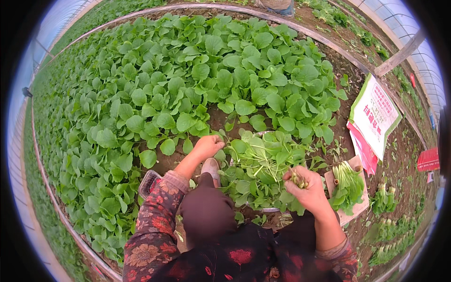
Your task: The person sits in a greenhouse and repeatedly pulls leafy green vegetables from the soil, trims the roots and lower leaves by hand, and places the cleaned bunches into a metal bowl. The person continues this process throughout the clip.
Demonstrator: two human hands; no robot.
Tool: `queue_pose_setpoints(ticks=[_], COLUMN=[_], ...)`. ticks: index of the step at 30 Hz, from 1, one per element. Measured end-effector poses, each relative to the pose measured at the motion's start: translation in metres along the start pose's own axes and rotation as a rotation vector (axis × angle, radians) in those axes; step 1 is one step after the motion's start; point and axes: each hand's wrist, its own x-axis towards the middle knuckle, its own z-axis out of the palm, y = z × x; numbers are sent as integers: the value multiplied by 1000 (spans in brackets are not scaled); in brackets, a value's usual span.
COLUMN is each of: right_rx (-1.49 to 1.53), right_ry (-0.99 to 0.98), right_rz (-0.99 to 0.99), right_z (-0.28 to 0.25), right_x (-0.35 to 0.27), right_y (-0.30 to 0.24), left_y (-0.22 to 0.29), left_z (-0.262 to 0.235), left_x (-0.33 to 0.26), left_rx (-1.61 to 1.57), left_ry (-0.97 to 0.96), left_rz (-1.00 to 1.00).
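Note:
My right hand [307, 189] is closed around a small bunch of leafy greens [299, 180], with the stem ends pointing up out of the fist and leaves hanging below. Beside it, loose picked greens [265, 160] are heaped in a round basin, whose pale rim [270, 210] shows at the near edge. My left hand [210, 144] is closed at the edge of the standing plants, left of the heap. Whatever its fingertips pinch is too small to make out.
Dense green plants [188, 80] fill the bed ahead and left. At right, a bundle of greens [347, 185] lies on a flat board [355, 209], with more bundles [384, 199] on the soil. A white and pink bag [374, 113] lies beyond. A person's leg [277, 5] shows at the top.

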Motion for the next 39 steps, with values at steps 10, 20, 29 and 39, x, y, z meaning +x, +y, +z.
queue_pose_setpoints(ticks=[10,20,29,39], right_rx=[-206,-328,-367,-399], right_ry=[-111,-134,-247,-273], right_rz=[112,130,72,57], right_z=[-18,-29,-34,-39], right_x=[46,90,92,92], right_y=[12,23,27,37], left_y=[-125,-178,-67,-155], left_z=[67,71,57,41], left_x=[165,177,175,239], left_rx=[1073,1176,895,1292], left_ry=[-200,-342,-452,-314], left_rz=[-20,-204,-306,-185])
